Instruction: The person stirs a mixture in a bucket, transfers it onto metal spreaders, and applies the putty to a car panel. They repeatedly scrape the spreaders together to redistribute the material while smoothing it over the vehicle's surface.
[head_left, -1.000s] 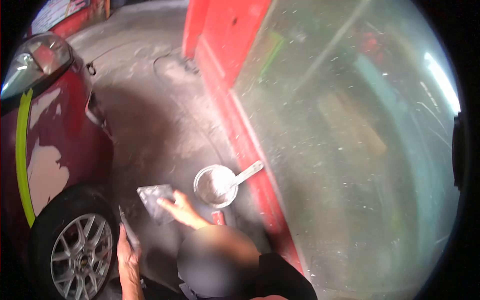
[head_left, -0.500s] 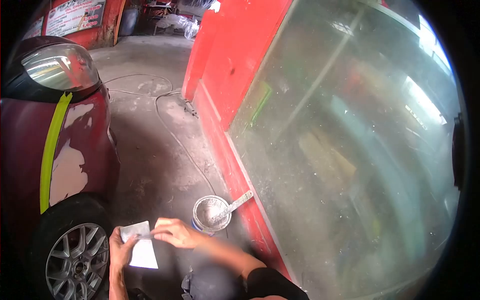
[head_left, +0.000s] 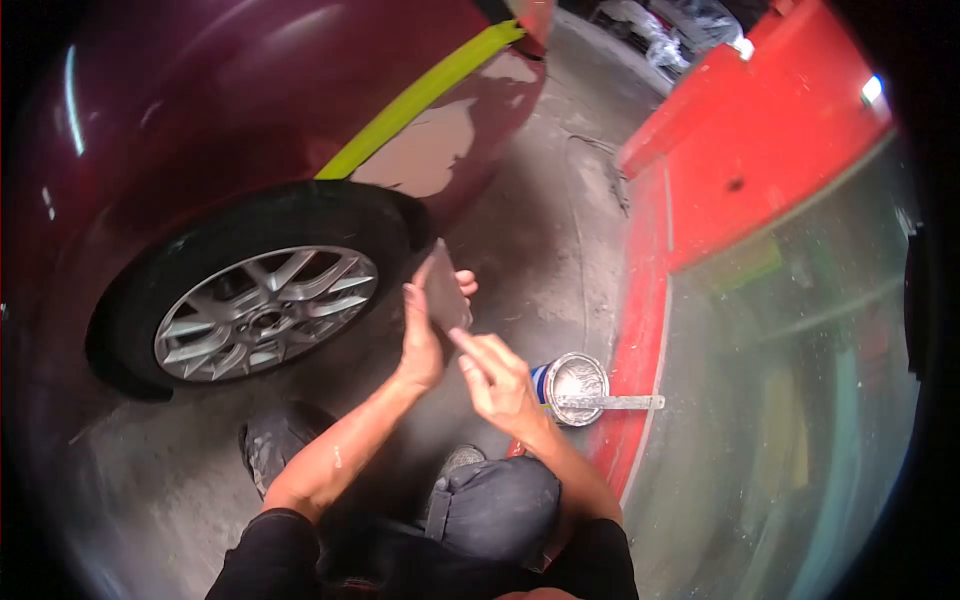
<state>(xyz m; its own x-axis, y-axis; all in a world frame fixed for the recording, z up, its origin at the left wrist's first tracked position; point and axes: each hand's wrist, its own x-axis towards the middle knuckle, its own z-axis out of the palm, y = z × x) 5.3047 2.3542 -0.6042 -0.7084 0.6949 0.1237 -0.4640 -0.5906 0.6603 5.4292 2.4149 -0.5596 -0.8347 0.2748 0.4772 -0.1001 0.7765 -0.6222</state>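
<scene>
A thin flat rectangular board [head_left: 441, 288], pale in the earlier view and tilted nearly edge-on now, is in my left hand [head_left: 424, 340], which is closed around it with fingertips showing past its far side. My right hand [head_left: 497, 382] is pinched at the board's lower corner; whatever thin thing its fingers hold is hidden. Just right of it stands an open can [head_left: 578, 375] of pale paste, with a smeared flat stirring stick [head_left: 628, 403] lying across its rim.
On the left is a maroon car [head_left: 250, 90] with a wheel [head_left: 265, 315], yellow-green tape [head_left: 415, 100] and a pale filler patch [head_left: 425, 150]. A red wall [head_left: 745, 165] and glass pane [head_left: 760, 400] stand on the right. A hose [head_left: 580, 240] lies on the concrete floor.
My view has swung left and down toward the car and wheel. The board has tilted from face-up to nearly edge-on, and both hands are now between the wheel and the can.
</scene>
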